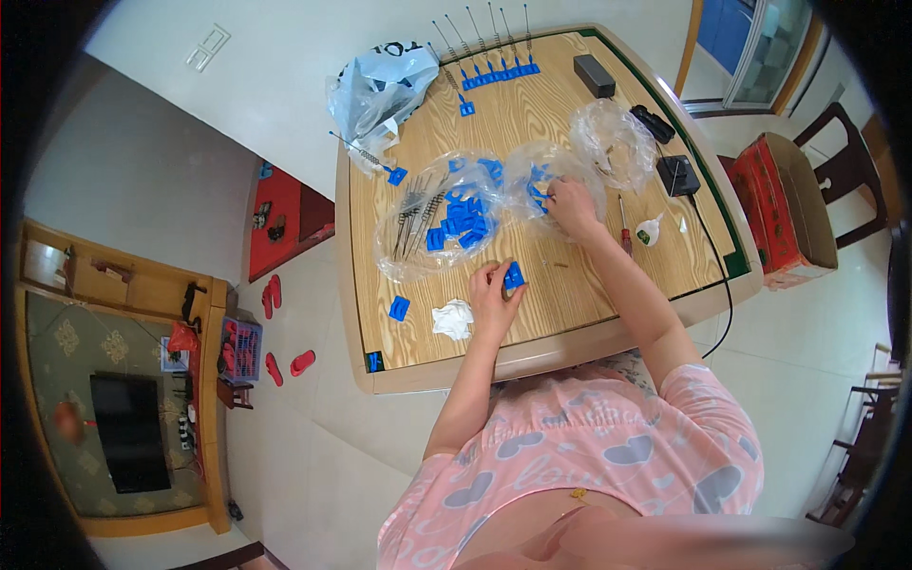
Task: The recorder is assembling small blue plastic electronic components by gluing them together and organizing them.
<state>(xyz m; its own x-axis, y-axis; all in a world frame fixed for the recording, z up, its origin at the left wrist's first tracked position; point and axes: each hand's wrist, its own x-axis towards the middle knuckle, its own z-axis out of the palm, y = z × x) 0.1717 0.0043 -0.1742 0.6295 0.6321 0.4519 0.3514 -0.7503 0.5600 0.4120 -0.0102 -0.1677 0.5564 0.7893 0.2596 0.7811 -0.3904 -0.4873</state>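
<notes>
My left hand (492, 300) rests low over the table's near side, its fingers closed round a small blue plastic block (514, 276). Farther off and to the right, my right hand (573, 209) reaches into a clear plastic bag (521, 163) of small blue parts (539, 175). Its fingers are bent together at those parts, and what they pinch is hidden. To the left, another clear bag (389, 256) lies spread, bearing a heap of blue blocks (464, 220) and several metal springs on rods (415, 217). One loose blue block (399, 309) lies near a crumpled white tissue (453, 320).
Blue blocks with upright spring rods (501, 74) stand in a row at the far edge. A light blue bag (385, 85) is at the far left. On the right are a screwdriver (625, 228), a small white bottle (649, 230), a black adapter (678, 176) and a dark box (595, 76).
</notes>
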